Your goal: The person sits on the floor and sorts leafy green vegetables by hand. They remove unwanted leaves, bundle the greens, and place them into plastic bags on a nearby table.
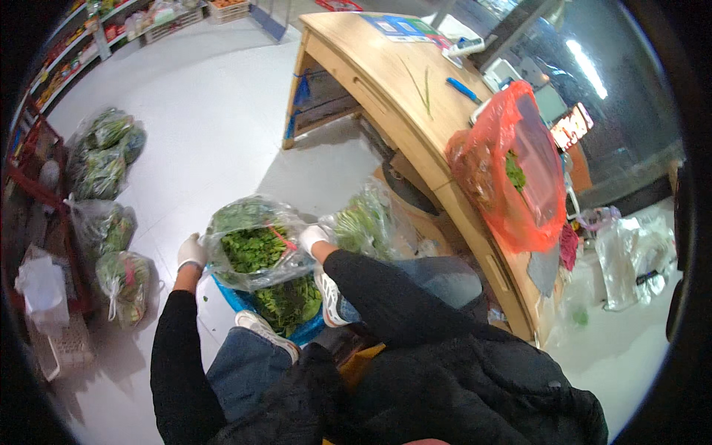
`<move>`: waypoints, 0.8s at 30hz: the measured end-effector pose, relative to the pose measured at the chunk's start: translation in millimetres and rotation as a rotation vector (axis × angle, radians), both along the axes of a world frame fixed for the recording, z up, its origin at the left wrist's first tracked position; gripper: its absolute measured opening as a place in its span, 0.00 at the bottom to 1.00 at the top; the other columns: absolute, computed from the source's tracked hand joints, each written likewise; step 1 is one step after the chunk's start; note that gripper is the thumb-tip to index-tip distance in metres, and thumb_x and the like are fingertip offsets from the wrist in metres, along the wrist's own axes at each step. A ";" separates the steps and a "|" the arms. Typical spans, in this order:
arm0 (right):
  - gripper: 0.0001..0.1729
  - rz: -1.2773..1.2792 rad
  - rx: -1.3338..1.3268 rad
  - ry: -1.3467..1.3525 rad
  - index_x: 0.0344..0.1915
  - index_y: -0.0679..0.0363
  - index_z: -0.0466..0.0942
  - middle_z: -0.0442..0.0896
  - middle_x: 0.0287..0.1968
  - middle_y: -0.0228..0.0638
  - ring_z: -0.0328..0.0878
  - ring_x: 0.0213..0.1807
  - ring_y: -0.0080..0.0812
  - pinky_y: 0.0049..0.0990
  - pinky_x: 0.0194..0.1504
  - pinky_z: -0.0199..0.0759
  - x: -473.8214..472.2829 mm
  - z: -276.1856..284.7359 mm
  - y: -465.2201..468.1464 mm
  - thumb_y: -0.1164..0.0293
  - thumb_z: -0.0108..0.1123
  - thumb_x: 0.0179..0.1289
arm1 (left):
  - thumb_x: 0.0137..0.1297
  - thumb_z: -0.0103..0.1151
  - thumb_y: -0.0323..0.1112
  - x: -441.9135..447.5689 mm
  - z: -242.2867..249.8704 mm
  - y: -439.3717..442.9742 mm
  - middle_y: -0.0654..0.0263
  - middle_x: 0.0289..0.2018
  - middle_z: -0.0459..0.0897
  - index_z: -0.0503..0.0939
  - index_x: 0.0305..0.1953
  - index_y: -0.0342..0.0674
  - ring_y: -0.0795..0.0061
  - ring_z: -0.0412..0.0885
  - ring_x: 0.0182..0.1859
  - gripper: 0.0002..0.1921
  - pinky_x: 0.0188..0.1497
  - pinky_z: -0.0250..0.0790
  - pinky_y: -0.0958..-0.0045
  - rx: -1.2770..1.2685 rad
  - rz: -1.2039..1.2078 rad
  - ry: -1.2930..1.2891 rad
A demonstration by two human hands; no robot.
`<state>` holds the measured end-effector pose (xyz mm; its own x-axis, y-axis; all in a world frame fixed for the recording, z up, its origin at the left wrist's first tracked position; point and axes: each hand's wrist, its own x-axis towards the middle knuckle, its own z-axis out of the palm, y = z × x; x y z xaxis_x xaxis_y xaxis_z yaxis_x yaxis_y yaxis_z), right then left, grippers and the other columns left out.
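Note:
A clear plastic bag [222, 267] of leafy greens, its mouth gaping upward, is held between my gloved hands. My left hand [192, 253] grips its left edge and my right hand [312, 239] its right edge; both wear white gloves. Inside, bunched greens [250, 247] show, with a pink-red tie [282, 238] at their right. Below the bag, between my shoes, more loose-looking greens [289, 303] lie in a blue bag or liner [231, 295] on the floor. Another clear bag of long-stemmed greens [361, 222] rests just right of my right hand.
Several bagged greens [105, 161] lie on the floor at left, beside a dark red crate [33, 183]. A wooden desk [384, 72] on the right bears a red plastic bag [500, 183], a blue-handled tool [461, 88] and stems. Stocked shelves [72, 53] stand upper left.

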<state>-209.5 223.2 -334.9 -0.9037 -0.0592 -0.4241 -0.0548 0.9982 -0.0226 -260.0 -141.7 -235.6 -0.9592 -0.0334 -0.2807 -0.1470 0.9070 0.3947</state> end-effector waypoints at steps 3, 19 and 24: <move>0.14 0.317 0.061 -0.170 0.40 0.61 0.84 0.86 0.39 0.45 0.85 0.41 0.42 0.40 0.44 0.77 -36.2 -1.9 2.2 0.65 0.54 0.65 | 0.62 0.50 0.42 -17.1 -35.1 -28.2 0.47 0.43 0.83 0.85 0.44 0.43 0.47 0.81 0.49 0.17 0.54 0.72 0.55 -0.093 -0.072 -0.145; 0.17 -0.294 -0.533 0.019 0.47 0.58 0.83 0.86 0.39 0.46 0.84 0.41 0.44 0.40 0.44 0.77 -75.2 83.2 -18.1 0.62 0.54 0.66 | 0.73 0.49 0.46 -50.6 -22.0 -81.5 0.74 0.17 0.67 0.72 0.31 0.46 0.80 0.64 0.16 0.14 0.17 0.57 0.76 1.080 0.558 -0.083; 0.30 -0.556 -0.608 -0.138 0.53 0.60 0.80 0.83 0.50 0.48 0.82 0.43 0.45 0.40 0.49 0.74 -67.9 94.6 -4.2 0.49 0.56 0.61 | 0.72 0.53 0.40 -53.8 -21.6 -65.2 0.72 0.20 0.73 0.72 0.29 0.46 0.80 0.71 0.22 0.12 0.23 0.64 0.79 1.417 0.395 -0.101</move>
